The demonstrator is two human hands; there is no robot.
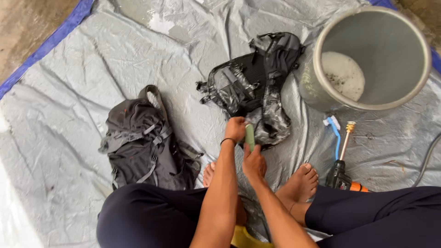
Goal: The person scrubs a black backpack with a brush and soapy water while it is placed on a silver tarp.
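Your left hand [235, 128] and right hand [253, 161] both grip a green brush [250, 136] at the wet black backpack [257, 82] on the grey tarp [69, 82].

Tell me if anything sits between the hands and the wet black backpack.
Nothing visible does. The left hand is at the near edge of the wet backpack, and the right hand holds a green brush against that edge. The second backpack lies off to the left, apart.
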